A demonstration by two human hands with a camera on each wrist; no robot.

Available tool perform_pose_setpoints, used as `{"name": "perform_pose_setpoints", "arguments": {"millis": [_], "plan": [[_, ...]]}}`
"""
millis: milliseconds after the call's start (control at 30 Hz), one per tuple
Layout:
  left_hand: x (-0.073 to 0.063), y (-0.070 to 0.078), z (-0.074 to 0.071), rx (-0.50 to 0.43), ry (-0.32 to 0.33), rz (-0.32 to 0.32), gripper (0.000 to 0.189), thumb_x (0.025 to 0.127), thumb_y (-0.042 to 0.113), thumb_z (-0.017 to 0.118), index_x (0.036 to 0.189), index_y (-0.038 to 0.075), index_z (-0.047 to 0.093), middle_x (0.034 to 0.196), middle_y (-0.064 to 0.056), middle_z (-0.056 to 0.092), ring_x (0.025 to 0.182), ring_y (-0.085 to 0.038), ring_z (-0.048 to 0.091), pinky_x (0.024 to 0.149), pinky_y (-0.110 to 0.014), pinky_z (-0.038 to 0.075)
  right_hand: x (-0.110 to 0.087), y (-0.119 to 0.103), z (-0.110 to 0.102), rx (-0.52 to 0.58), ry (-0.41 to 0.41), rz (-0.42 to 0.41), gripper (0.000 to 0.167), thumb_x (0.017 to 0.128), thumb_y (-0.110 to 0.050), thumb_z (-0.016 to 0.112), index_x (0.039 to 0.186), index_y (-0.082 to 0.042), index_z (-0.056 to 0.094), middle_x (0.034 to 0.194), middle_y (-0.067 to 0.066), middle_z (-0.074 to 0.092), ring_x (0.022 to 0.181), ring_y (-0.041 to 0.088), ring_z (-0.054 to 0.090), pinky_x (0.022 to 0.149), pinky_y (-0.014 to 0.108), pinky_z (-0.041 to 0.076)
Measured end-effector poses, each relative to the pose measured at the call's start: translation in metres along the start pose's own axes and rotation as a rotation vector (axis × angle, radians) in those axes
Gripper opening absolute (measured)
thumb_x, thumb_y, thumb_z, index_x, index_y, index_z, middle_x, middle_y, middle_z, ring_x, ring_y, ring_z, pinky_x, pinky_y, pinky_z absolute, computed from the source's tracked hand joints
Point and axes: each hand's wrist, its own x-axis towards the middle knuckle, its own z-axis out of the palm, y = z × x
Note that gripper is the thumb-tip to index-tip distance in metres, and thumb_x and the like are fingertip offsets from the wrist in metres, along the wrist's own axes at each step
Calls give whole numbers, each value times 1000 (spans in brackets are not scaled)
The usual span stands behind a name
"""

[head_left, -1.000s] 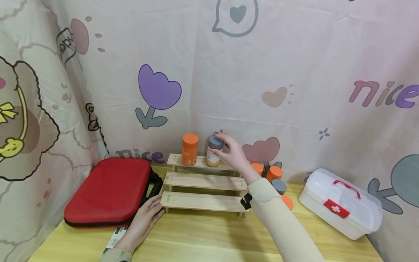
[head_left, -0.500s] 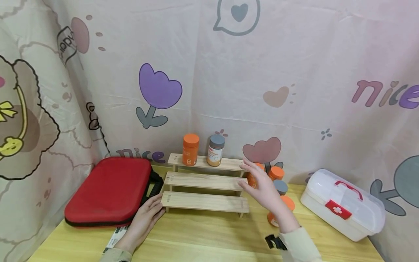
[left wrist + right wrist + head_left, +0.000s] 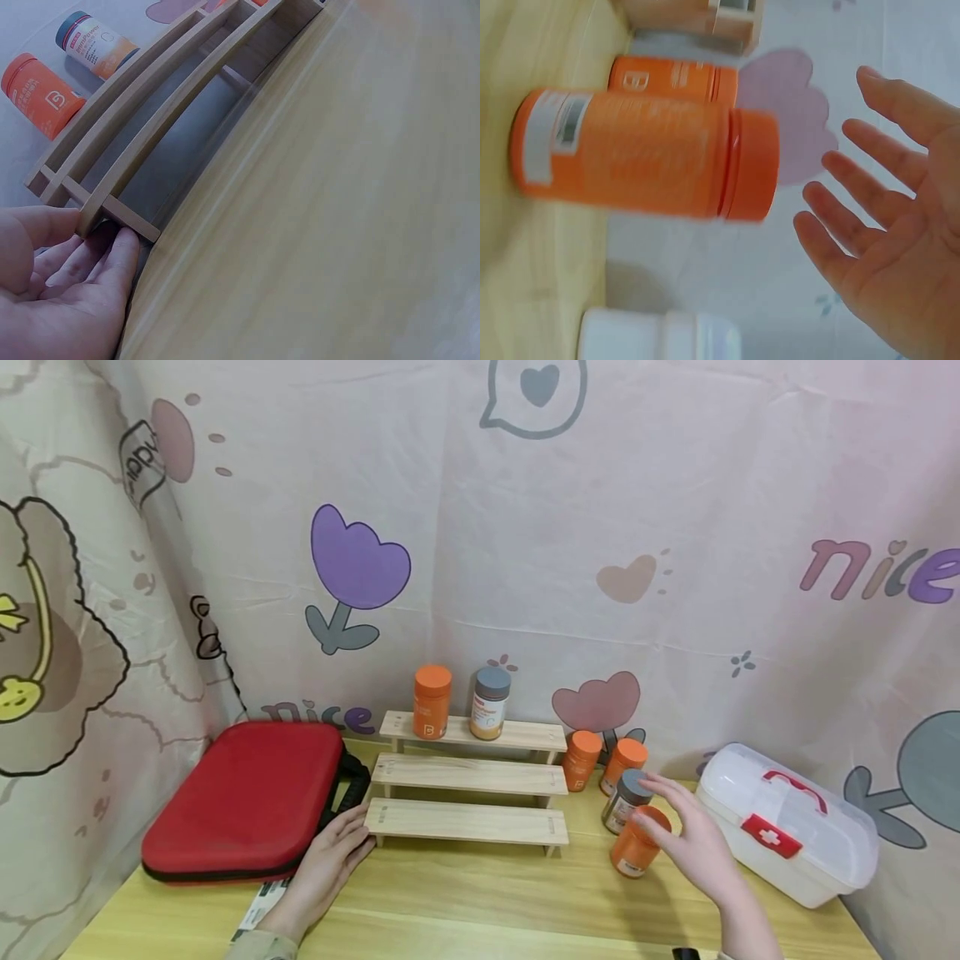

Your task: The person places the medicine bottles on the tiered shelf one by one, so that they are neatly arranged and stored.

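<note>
A three-tier wooden rack (image 3: 468, 822) stands on the table. My left hand (image 3: 330, 868) holds the left end of its lowest step; in the left wrist view the thumb lies over the board's end and the fingers reach beneath. On the top step stand an orange bottle (image 3: 432, 703) and a grey-lidded bottle (image 3: 491, 703), side by side. My right hand (image 3: 697, 839), empty with spread fingers, hovers by the front orange bottle (image 3: 639, 847) right of the rack. Behind that one are another grey-lidded bottle (image 3: 624, 802) and two orange bottles, one (image 3: 581, 762) nearer the rack, the other (image 3: 622, 764) beside it.
A red zip case (image 3: 247, 802) with a black handle lies left of the rack, partly over a printed white strip (image 3: 262, 903). At the right stands a white first-aid box (image 3: 783, 827) with a red latch. A patterned curtain (image 3: 480, 527) hangs behind the table.
My right hand has let go of the grey-lidded bottle on the top step and moved right and towards me, to the loose bottles. My left hand has stayed at the rack.
</note>
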Motion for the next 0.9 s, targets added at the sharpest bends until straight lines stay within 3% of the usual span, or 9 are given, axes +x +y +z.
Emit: {"name": "perform_pose_setpoints", "arguments": {"millis": [233,300,600,900], "plan": [[-1,-1,1,-7,3,-5,53,101,10,48,149,5,25,144,-22,33,113,-11,53,99,-27,43,-16,17,-2,25,-1,123,51,89,-24,70,131,-1,53,135,21,48,120,41,44,95,60,39],[-1,-1,1,-10,7,-14,53,101,10,47,149,5,25,143,-21,33,113,-11,53,99,-27,43,-19,23,0,37,7,137,52,89,-23,70,132,-1,52,135,21,48,119,41,45,95,52,43],[-2,1,-1,-2,1,-18,55,102,14,48,150,6,23,144,-20,31,113,-8,52,98,-25,43,-20,41,15,171,3,182,59,88,-19,72,137,0,46,135,22,46,116,38,48,93,50,45],[0,1,0,20,-7,-9,55,101,15,49,150,6,23,143,-20,33,113,-9,52,98,-25,43,-22,49,26,167,26,230,56,85,-21,75,134,-5,52,128,17,55,107,29,54,86,37,52]]}}
